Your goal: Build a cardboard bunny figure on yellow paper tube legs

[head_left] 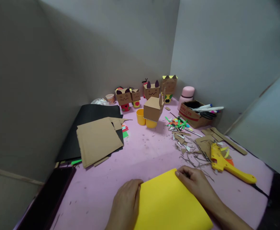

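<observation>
Pink table (pixel 149 153), scraps everywhere. Left hand (pixel 125 201) and right hand (pixel 195 183) flat, open, pressing yellow sheet (pixel 171 204). Could slide or crease crooked if pressed unevenly.

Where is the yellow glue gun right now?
In the head view, the yellow glue gun lies on the pink table at the right side, beside the cardboard scraps and just beyond the right hand, which rests on the yellow paper.
</observation>
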`<move>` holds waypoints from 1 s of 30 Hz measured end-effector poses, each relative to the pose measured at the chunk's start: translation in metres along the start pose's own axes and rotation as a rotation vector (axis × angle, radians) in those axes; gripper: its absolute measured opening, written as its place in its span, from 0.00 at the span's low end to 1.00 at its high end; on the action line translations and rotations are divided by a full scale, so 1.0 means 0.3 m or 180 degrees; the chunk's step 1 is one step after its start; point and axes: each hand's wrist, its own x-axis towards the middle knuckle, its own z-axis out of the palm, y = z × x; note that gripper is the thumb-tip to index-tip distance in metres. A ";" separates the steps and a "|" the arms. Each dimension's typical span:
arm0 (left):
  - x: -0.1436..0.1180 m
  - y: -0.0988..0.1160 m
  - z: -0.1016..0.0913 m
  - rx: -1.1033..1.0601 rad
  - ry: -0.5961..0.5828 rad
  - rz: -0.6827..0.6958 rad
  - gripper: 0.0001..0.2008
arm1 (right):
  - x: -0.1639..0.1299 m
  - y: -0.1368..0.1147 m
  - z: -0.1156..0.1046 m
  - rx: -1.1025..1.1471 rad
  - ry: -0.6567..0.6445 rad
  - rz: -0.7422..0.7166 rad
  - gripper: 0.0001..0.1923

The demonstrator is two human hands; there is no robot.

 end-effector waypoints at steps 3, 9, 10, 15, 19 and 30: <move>-0.008 -0.018 0.013 0.0163 0.0000 -0.0024 0.20 | 0.004 -0.001 -0.002 -0.0100 -0.0027 0.0000 0.16; -0.016 -0.035 0.030 0.0650 -0.0052 0.0026 0.20 | 0.007 0.005 -0.001 -0.0294 0.0000 -0.0031 0.15; -0.017 -0.039 0.036 0.0745 -0.0010 0.0079 0.21 | 0.007 0.006 0.000 -0.0312 0.0008 -0.0032 0.15; -0.022 -0.052 0.047 0.1285 0.0657 0.0602 0.20 | 0.007 0.014 0.003 -0.0387 0.0041 -0.0045 0.15; -0.010 -0.004 0.004 0.1506 0.0775 0.1512 0.22 | 0.009 0.012 0.004 -0.0435 0.0071 -0.0056 0.14; -0.005 0.108 -0.035 0.1145 -0.0315 0.1567 0.12 | 0.012 0.000 -0.027 -0.0827 0.0140 -0.0391 0.11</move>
